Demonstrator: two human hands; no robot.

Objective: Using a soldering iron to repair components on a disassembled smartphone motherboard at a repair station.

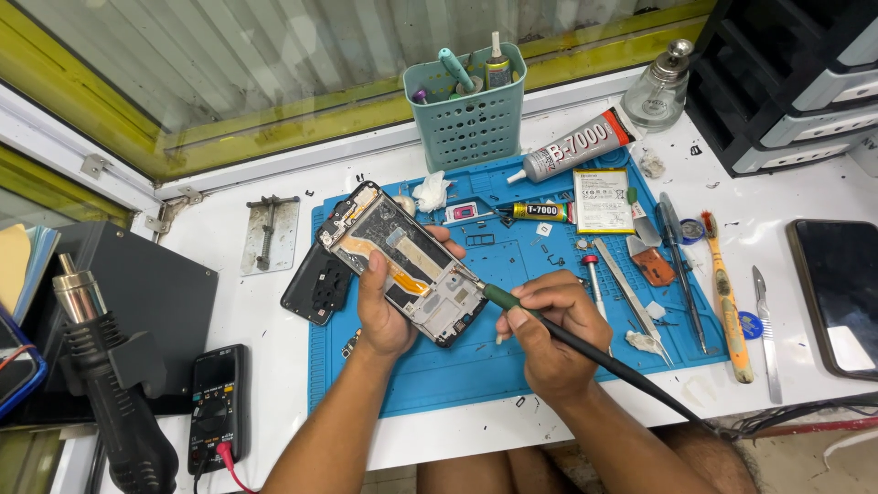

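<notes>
My left hand (384,311) holds an opened smartphone (402,261) with its back cover off, tilted above the blue work mat (457,366); its board and an orange flex cable are exposed. My right hand (549,329) grips a soldering iron (512,302) with a green collar and black handle. Its tip touches the phone's lower right edge. The iron's cable runs off to the right.
A black back cover (315,284) lies left of the phone. On the mat: two glue tubes (576,146), a battery (602,199), tweezers (631,297), screwdrivers, an orange brush (727,302). Teal basket (466,110) behind, hot-air gun (101,366) and multimeter (218,402) left, dark phone (841,293) right.
</notes>
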